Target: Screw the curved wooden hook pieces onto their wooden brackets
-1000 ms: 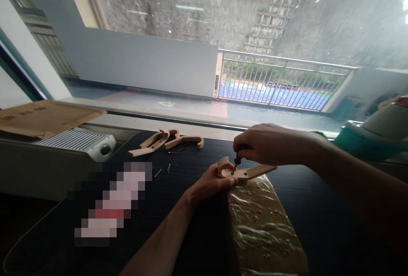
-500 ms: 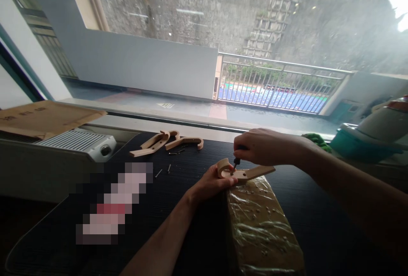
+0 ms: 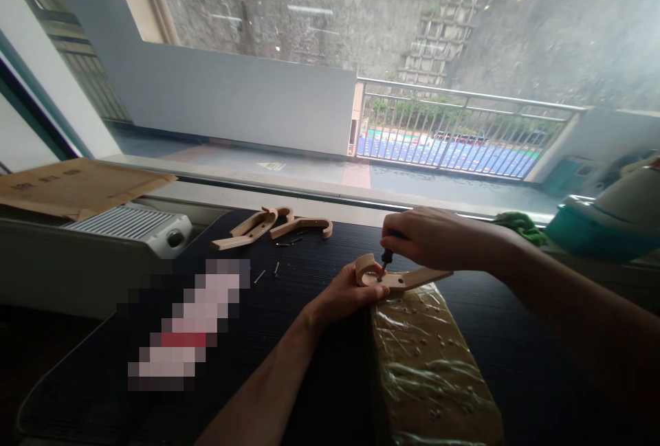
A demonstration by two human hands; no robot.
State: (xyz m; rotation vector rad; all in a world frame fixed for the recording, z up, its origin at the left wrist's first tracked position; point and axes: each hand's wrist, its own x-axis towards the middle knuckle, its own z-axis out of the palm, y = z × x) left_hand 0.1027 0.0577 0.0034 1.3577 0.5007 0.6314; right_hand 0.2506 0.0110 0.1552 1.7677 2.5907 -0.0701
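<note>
A curved wooden hook [image 3: 399, 278] lies on the far end of a plastic-wrapped wooden block [image 3: 427, 357] on the black table [image 3: 289, 363]. My left hand [image 3: 344, 293] grips the hook's curled end and presses it onto the block. My right hand [image 3: 430, 237] is closed around a small screwdriver [image 3: 383, 262] whose tip stands on the hook. Two more wooden hooks [image 3: 254, 226] [image 3: 304, 227] lie further back, with a few loose screws [image 3: 273, 269] beside them.
A white ribbed appliance [image 3: 128, 226] with brown cardboard [image 3: 77, 185] on it stands at the left. A teal and white object [image 3: 603, 223] and a green cloth [image 3: 520, 226] sit at the right by the window sill. A blurred patch covers part of the table.
Both hands stay on the hook and screwdriver; only the view has shifted slightly.
</note>
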